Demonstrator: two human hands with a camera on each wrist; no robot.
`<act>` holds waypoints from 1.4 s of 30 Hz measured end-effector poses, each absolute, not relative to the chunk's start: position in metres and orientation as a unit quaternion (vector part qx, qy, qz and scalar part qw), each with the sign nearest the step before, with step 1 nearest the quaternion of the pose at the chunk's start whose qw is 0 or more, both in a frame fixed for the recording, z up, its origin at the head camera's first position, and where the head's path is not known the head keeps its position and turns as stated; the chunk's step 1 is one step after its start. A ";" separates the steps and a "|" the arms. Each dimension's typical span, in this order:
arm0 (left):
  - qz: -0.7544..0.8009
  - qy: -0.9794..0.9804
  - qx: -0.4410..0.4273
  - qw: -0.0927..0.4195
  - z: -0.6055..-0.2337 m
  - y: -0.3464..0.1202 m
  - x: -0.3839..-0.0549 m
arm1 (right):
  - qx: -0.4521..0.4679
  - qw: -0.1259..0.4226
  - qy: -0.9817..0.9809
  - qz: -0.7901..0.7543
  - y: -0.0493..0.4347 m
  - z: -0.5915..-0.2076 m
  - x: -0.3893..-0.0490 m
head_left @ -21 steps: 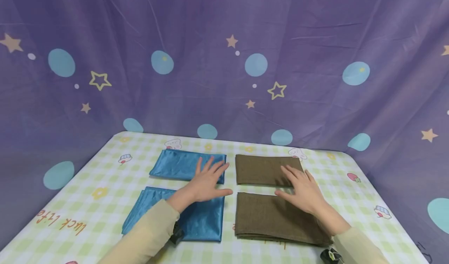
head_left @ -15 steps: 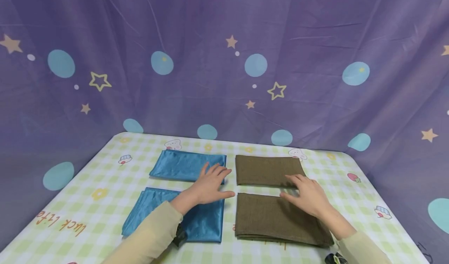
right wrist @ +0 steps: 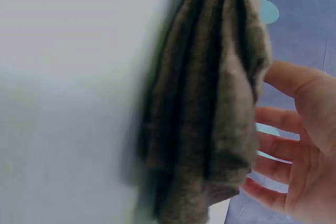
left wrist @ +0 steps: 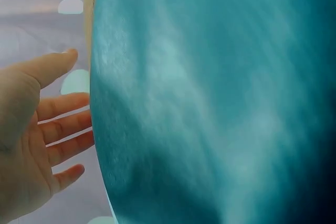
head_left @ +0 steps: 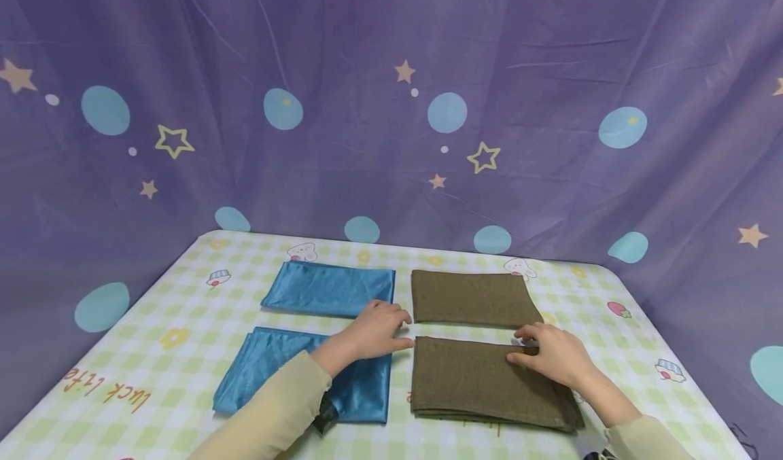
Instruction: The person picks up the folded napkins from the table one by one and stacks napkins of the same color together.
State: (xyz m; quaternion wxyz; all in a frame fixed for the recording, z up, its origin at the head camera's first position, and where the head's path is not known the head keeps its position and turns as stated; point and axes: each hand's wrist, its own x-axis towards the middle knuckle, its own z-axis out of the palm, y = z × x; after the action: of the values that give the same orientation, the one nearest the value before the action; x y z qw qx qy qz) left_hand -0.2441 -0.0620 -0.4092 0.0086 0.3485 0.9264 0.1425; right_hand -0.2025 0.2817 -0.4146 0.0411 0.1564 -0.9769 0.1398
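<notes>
Four folded cloths lie on the checked table (head_left: 183, 310). Two are blue satin, one far (head_left: 327, 288) and one near (head_left: 269, 368). Two are brown, one far (head_left: 471, 298) and one near (head_left: 465, 382). My left hand (head_left: 379, 329) rests on the near blue cloth's far right corner, fingers relaxed. My right hand (head_left: 547, 352) rests on the near brown cloth's far right part. The left wrist view shows the blue cloth (left wrist: 210, 103) close up beside my left hand (left wrist: 37, 129), its fingers loosely spread. In the right wrist view the brown cloth's layered edge (right wrist: 210, 119) lies next to my right hand (right wrist: 299, 150).
A purple curtain (head_left: 367, 107) with stars and blue dots hangs close behind and around the table. The table's rounded far corners and its left and right edges are in view. Narrow strips of tablecloth separate the four cloths.
Both hands have drawn back toward me, off the far blue and far brown cloths and onto the near ones. Their fingers are less stretched out than before.
</notes>
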 end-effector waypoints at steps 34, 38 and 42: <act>0.088 0.927 0.363 0.027 -0.412 -0.034 -0.244 | 0.167 -0.041 -0.959 0.224 0.311 -0.414 -0.206; 0.094 0.930 0.354 0.029 -0.412 -0.033 -0.243 | 0.156 -0.047 -0.962 0.217 0.315 -0.412 -0.206; 0.105 0.932 0.346 0.030 -0.412 -0.032 -0.241 | 0.138 -0.054 -0.966 0.211 0.316 -0.410 -0.207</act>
State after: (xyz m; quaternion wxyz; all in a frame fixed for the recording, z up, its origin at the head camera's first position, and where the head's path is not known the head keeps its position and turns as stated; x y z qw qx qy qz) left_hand -0.2415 -0.0321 -0.4123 0.0300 0.3462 0.9318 0.1053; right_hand -0.2067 0.3158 -0.4099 -0.0539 0.1382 -0.9661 0.2115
